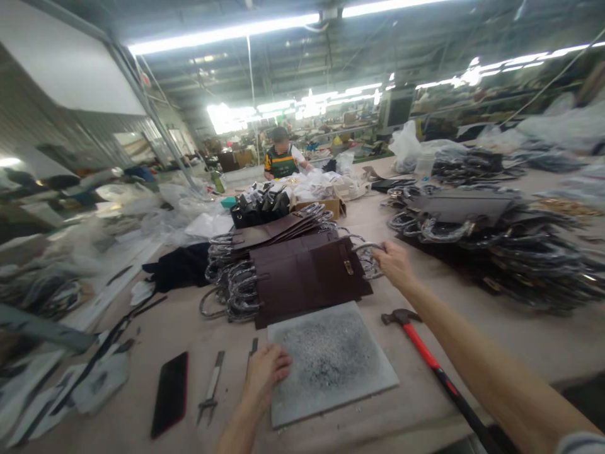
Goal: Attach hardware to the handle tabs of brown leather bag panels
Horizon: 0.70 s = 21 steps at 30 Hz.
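My right hand (393, 263) is closed around a wrapped handle at the right end of a dark brown handbag panel (307, 277). The panel has a gold clasp (348, 267) and tops a stack of similar pieces with plastic-wrapped handles (242, 287). My left hand (265, 371) rests at the left edge of a grey slab (378, 372), fingers loosely bent over its edge and no held thing visible. Beside that hand, a slim dark tool (254, 347) is partly hidden behind it. A claw hammer (420, 343) with a red and black handle lies right of the slab, near my right forearm.
At the left lie a phone (170, 394) and a caliper-like metal tool (212, 384). Large piles of bag parts (472, 221) occupy the right side. Black bags (259, 208) and plastic wrap (312, 186) stand farther back. Another person (283, 161) is across the table.
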Tool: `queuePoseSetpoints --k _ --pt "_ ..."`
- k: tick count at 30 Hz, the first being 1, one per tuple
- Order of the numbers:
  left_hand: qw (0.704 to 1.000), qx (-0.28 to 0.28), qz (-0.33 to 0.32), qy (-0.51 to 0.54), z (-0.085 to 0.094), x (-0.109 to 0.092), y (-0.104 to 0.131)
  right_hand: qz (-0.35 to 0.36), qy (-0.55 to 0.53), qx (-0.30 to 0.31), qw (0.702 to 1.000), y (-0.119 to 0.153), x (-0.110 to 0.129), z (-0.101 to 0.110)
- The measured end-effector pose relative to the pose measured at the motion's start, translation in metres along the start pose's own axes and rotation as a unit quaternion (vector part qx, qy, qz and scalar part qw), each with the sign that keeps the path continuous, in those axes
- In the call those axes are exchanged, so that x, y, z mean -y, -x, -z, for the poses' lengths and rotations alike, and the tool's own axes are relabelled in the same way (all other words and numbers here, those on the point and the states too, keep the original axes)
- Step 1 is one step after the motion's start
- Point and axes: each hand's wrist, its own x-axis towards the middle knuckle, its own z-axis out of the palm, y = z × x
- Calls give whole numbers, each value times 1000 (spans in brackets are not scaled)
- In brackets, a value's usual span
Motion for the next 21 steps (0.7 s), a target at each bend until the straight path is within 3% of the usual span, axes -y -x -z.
queuePoseSetpoints --k 3,6,8,11,13,16,19,21 --pt "996 40 34 74 -19 -7 -1 5 -104 13 994 29 30 7" --pt "983 77 72 151 -35 -10 -5 -24 -304 14 952 70 53 23" --pt "970 107 85 203 -43 -12 -7 -67 -397 23 915 102 57 36" --pt "943 145 69 293 -50 -13 -7 -137 -433 32 890 151 39 48" --pt "941 94 8 325 -49 -16 -4 -171 -441 7 881 183 15 46" --pt "948 -9 -158 277 -40 -31 -2 -225 -426 -10 876 232 -23 32" --pt "933 -8 -293 207 -31 -64 -11 -295 -381 38 875 278 -43 11" --pt "926 49 -343 149 -28 -89 -24 -343 -365 73 862 304 -43 -5"
